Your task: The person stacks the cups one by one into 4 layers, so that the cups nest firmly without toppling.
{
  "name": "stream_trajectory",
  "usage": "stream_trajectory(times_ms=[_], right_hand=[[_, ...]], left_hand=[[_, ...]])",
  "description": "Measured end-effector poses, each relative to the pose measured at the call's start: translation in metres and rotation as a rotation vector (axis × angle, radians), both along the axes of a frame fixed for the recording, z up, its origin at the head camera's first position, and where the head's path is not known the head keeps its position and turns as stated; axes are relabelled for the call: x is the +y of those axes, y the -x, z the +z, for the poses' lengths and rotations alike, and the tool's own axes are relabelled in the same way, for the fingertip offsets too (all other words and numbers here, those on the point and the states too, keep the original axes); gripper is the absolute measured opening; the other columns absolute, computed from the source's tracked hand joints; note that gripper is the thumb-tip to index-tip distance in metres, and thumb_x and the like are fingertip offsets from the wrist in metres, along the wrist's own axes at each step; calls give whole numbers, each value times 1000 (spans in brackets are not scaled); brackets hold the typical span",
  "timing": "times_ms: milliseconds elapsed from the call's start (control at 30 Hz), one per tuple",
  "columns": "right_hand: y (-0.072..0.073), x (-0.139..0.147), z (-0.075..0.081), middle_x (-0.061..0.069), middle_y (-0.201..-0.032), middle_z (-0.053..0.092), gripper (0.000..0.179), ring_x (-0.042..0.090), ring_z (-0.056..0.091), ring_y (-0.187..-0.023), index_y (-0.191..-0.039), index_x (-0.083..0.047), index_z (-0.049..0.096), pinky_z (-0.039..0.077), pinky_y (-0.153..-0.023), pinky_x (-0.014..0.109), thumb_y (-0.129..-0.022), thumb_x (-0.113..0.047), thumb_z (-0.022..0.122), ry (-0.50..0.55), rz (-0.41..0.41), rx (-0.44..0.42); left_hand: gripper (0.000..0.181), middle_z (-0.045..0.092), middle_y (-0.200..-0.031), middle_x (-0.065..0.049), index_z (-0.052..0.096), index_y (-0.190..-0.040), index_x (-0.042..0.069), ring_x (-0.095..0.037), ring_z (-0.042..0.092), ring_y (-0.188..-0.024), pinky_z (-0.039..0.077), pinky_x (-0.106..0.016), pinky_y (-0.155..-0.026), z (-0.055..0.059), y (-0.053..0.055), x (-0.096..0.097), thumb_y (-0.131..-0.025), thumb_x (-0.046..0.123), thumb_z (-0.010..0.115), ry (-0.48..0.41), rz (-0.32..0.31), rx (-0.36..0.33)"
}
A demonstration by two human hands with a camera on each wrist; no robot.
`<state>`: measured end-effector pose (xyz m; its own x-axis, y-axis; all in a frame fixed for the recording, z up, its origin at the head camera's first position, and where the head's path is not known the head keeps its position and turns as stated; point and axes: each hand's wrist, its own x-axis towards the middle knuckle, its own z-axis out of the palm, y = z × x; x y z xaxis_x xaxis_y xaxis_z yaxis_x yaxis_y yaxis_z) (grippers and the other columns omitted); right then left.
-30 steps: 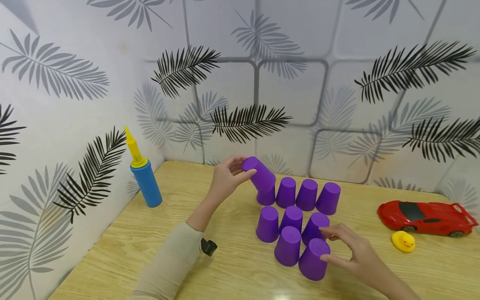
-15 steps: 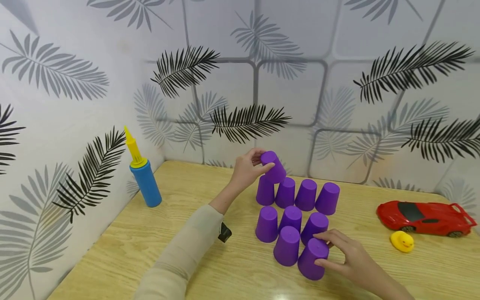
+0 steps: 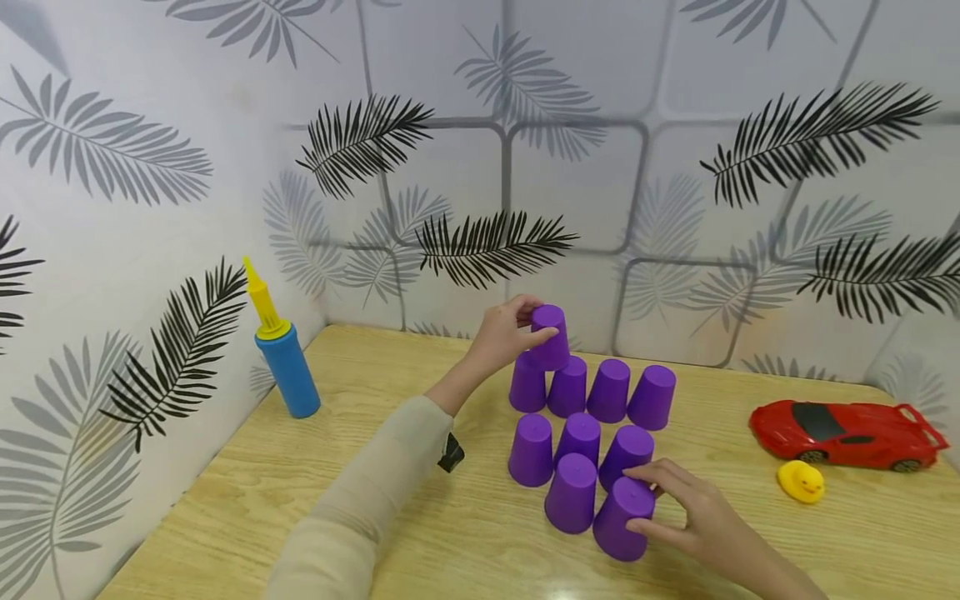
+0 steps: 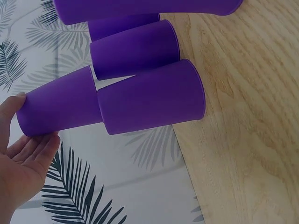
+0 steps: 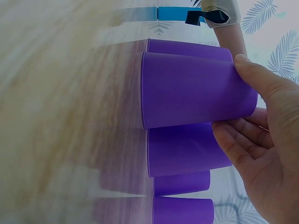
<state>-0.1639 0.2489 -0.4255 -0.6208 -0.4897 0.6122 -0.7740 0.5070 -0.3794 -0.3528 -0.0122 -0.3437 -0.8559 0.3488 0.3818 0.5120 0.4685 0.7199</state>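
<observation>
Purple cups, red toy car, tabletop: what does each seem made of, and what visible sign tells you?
Purple cups: probably satin plastic; smooth, evenly coloured walls, thin rims.
Red toy car: likely glossy plastic, though painted metal is possible; its body looks smooth.
Tabletop: wood or wood-effect laminate; pale grain shows, and faint cup reflections suggest sheen.

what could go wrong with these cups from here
The upper cup, held by the left hand at the tops of the two leftmost back-row cups, might topple if released off-centre. The right hand grips the front right cup with fingers near the cup behind, so a careless move could bump that one.
</observation>
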Motion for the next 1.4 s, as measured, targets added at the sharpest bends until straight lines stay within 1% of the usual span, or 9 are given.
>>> stream_trajectory(times_ms=[233,467,700,800,933,1033,1200,1300,1400], right_hand=[[-1,1,1,-5,-102,65,52,0,60,-86,-119,-11,63,52,-72,8,-72,-9,85,-9,-13,-34],[1,2,-1,-4,-102,65,53,1,60,-85,-120,-12,63,52,-72,8,-71,-9,85,-5,4,-11],[3,3,-1,-3,-103,66,54,1,60,-86,-120,-10,62,51,-74,5,-71,-10,85,2,24,2],[3,4,-1,-2,-102,65,54,2,60,-86,-119,-8,63,50,-75,5,-70,-10,86,9,40,24],[-3,11,0,-6,-103,65,52,-1,59,-86,-118,-10,64,50,-75,6,-71,-11,86,-7,-13,0],[-8,21,2,-9,-104,66,53,-4,58,-86,-117,-11,65,50,-76,5,-69,-10,87,-14,-79,-18],[-11,49,7,-14,-104,65,60,-10,57,-91,-116,-10,65,47,-80,-1,-61,-1,89,30,-191,17],[-9,65,11,-22,-109,60,61,-17,55,-98,-116,-6,64,44,-84,-4,-61,6,87,81,-275,-7],[-4,76,14,-26,-112,56,61,-20,54,-100,-117,0,62,42,-86,-6,-62,14,83,149,-340,-18]], left_hand=[[46,68,-122,-13,60,-127,6,-26,67,-113,57,-35,-98,1,4,5,-88,26,74,26,-17,8],[46,67,-123,-15,60,-128,5,-28,67,-114,56,-40,-100,1,5,7,-89,26,73,25,-24,-5],[58,62,-133,-14,52,-138,4,-27,62,-122,53,-35,-105,-2,6,5,-89,27,73,3,-12,-23],[61,60,-136,-14,49,-140,5,-25,58,-127,50,-31,-108,-6,3,-1,-89,28,73,-35,1,-18],[58,61,-136,-15,51,-139,5,-25,58,-127,49,-29,-109,-13,-6,-14,-90,27,72,-123,32,17],[53,62,-134,-13,54,-136,6,-25,60,-125,50,-29,-107,-18,-19,-28,-90,24,72,-190,35,38],[49,65,-130,-14,56,-133,3,-26,61,-123,51,-27,-106,-24,-44,-45,-90,18,72,-236,-52,19],[46,66,-127,-19,58,-130,-1,-30,63,-120,53,-30,-105,-28,-57,-51,-90,17,72,-217,-127,-25],[45,66,-124,-22,60,-128,-3,-33,64,-117,54,-36,-103,-35,-67,-54,-90,17,72,-166,-178,-67]])
